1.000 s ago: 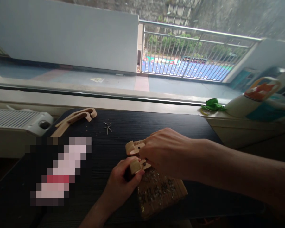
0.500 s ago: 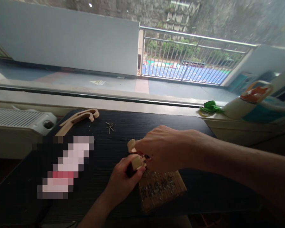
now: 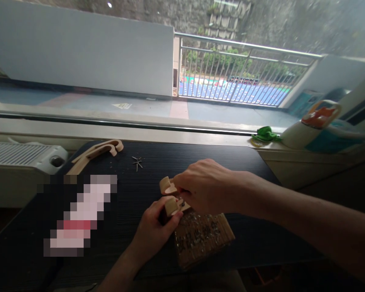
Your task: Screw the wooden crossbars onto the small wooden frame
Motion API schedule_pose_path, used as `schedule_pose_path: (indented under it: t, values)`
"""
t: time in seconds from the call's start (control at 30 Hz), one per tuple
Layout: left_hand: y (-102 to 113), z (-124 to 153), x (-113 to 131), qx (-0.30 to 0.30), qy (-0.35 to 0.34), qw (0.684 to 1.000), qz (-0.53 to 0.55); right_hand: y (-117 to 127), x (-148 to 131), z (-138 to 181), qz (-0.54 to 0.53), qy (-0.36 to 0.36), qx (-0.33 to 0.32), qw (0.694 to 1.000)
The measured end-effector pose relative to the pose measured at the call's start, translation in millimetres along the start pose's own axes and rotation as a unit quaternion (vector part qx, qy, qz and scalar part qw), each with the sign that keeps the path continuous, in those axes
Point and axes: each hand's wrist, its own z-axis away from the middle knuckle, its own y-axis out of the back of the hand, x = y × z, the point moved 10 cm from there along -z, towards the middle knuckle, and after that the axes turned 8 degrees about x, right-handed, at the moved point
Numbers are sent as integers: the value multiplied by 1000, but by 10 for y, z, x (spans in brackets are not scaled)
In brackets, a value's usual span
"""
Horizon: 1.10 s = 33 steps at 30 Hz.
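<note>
My left hand [image 3: 152,227] grips the curled end of a pale bentwood piece [image 3: 170,206], thumb on the near side and fingers round the far side. Over it, my right hand [image 3: 203,186] is closed with knuckles up; whatever its fingers hold is hidden. Close to that fist, a small dark metal part [image 3: 183,204] shows at the wood. A second curled wooden end [image 3: 165,185] lies just beyond, its rest covered by my right hand. Under the hands sits a taped cardboard box [image 3: 203,239] with dark writing on top.
Small screws [image 3: 136,163] lie loose on the black table [image 3: 140,186]. Two more curved wooden pieces [image 3: 101,151] rest at its far left edge, near a white radiator [image 3: 27,158]. A green cloth [image 3: 265,134] and a white jug [image 3: 304,132] stand on the windowsill.
My right fist has shifted slightly on the wood, uncovering more of both curled ends and the dark metal part. My left hand keeps its grip. The whole view has drifted a little.
</note>
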Motion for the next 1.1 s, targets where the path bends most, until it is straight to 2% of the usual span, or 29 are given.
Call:
schedule_pose_path:
  t: [0.13,0.3,0.47,0.57,0.67,0.87,0.93,1.1]
  values:
    - [19,-5,16,8,-5,1000,-1,-24,20,-30,4,-29,-24,999]
    - [20,2,30,4,-4,1000,6,29,-29,-5,69,-38,-37,996]
    - [48,-8,23,16,9,1000,-14,39,-214,39,45,46,-56,996]
    - [62,-15,12,22,15,999,-22,30,-234,51,48,67,-80,993]
    - [50,-13,8,15,17,1000,-22,47,-212,43,31,56,-49,997]
    - [37,-12,16,9,26,999,17,38,-49,63,5,-15,74,997]
    - [24,-12,28,5,20,1000,19,34,-5,64,9,-32,70,997]
    - [24,-6,44,9,5,1000,5,54,-13,65,-18,-36,-1,999]
